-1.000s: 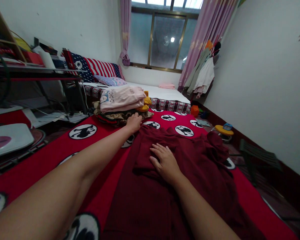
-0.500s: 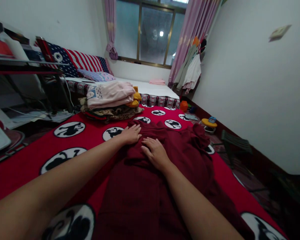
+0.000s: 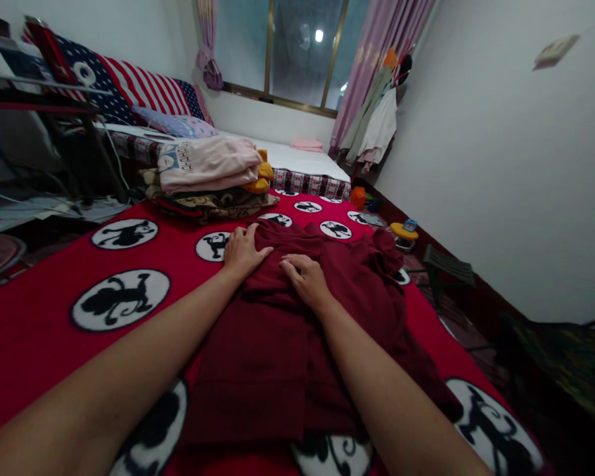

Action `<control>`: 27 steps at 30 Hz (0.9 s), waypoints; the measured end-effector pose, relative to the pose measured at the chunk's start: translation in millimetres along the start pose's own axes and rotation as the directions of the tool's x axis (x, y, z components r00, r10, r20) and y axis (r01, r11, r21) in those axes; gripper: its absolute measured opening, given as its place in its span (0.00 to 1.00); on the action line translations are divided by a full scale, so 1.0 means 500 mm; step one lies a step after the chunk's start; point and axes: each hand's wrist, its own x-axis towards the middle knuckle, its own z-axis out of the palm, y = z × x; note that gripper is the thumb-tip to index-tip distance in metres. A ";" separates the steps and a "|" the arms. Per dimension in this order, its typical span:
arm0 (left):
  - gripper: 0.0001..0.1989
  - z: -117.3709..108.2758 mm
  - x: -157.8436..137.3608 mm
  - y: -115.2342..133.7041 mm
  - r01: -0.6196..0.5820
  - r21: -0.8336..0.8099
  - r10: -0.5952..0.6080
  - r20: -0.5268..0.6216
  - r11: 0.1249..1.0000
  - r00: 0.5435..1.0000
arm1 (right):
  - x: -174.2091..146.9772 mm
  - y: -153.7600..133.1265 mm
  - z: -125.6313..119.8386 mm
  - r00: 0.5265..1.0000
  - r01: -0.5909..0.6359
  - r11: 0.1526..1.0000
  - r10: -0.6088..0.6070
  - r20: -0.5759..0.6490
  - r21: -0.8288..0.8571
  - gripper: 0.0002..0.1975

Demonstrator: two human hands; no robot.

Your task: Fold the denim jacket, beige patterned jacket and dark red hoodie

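Observation:
A dark maroon garment (image 3: 258, 370), perhaps a sweatshirt, lies spread on a red blanket (image 3: 34, 307) with black-and-white round figures. One long side is folded over, and the far right part is bunched. My left hand (image 3: 242, 251) rests at the garment's far left edge, thumb apart from the fingers, fingertips curving over that edge. On the fold just to the right lies my right hand (image 3: 308, 279), fingers loosely bent and pointing left, with nothing visible gripped. The fingertips of that hand touch the cloth.
Beyond the garment sits a stack of folded clothes (image 3: 211, 168), a pink one on top. A desk (image 3: 44, 106) stands at the left. To the right are a folding stool (image 3: 446, 268) and a yellow stool (image 3: 404, 231). Clothes (image 3: 379, 125) hang by the curtain.
The view has tipped downward. My left hand has shifted left along the garment's edge and spread its thumb. My right hand stays on the fold, its fingers a little more bent.

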 end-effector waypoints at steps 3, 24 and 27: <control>0.44 -0.012 0.005 -0.001 0.104 -0.014 -0.103 0.030 0.994 0.994 | 0.004 0.009 -0.010 0.980 -0.070 0.997 0.064 -0.190 -0.027 0.10; 0.33 0.025 0.015 -0.005 -0.230 -0.347 0.238 -0.019 0.909 0.971 | 0.135 0.145 -0.102 0.864 -0.412 0.741 0.503 0.033 -0.531 0.55; 0.33 0.027 0.019 -0.005 -0.275 -0.392 0.286 -0.033 0.878 0.958 | 0.168 0.181 -0.113 0.873 -0.327 0.783 0.464 0.147 -0.528 0.54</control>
